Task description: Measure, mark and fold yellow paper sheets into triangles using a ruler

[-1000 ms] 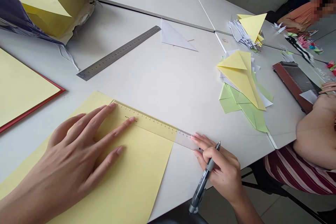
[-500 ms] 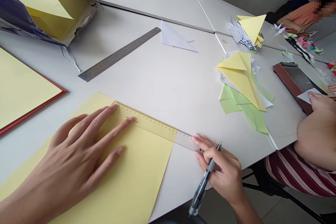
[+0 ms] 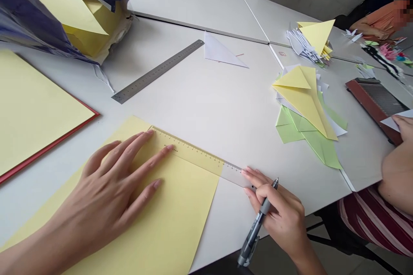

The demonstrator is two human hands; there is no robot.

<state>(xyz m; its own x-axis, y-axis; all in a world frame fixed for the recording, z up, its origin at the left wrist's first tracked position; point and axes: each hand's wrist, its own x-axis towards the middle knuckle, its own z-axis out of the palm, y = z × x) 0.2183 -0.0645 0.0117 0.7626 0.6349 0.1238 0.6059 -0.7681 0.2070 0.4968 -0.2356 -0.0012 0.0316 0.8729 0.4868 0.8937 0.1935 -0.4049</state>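
White tables (image 3: pixel 206 107) are bearing a yellow paper sheet (image 3: pixel 180 210) at lower centre; the left hand (image 3: pixel 109 193), fingers spread apart, is pressing a clear plastic ruler (image 3: pixel 190 152) onto it, while the right hand (image 3: pixel 277 210) is clamping a pen (image 3: pixel 258 223), its fingers closed around it.

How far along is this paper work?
Done: folded yellow paper and green paper pieces lie in a pile to the right. In hand: the left hand presses a clear ruler onto a yellow sheet, while the right hand holds a pen at the ruler's end. Left: this sheet shows no fold or cut yet.
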